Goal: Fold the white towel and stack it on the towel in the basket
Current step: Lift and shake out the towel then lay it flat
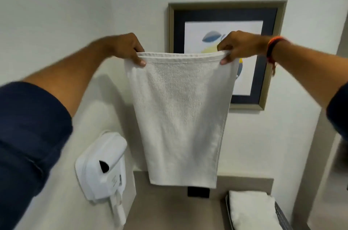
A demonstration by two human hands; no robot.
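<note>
I hold the white towel (180, 116) up in front of the wall, hanging straight down with its top edge doubled over. My left hand (127, 48) pinches the top left corner and my right hand (238, 46) pinches the top right corner. The towel's lower edge hangs just above the beige counter (169, 211). At the bottom right, a folded white towel (250, 209) lies in a grey mesh basket (282, 216), partly cut off by the frame edge.
A white wall-mounted hair dryer (102, 169) hangs at the lower left. A framed picture (271, 22) is on the wall behind the towel. A small black object (197, 192) sits on the backsplash below the towel.
</note>
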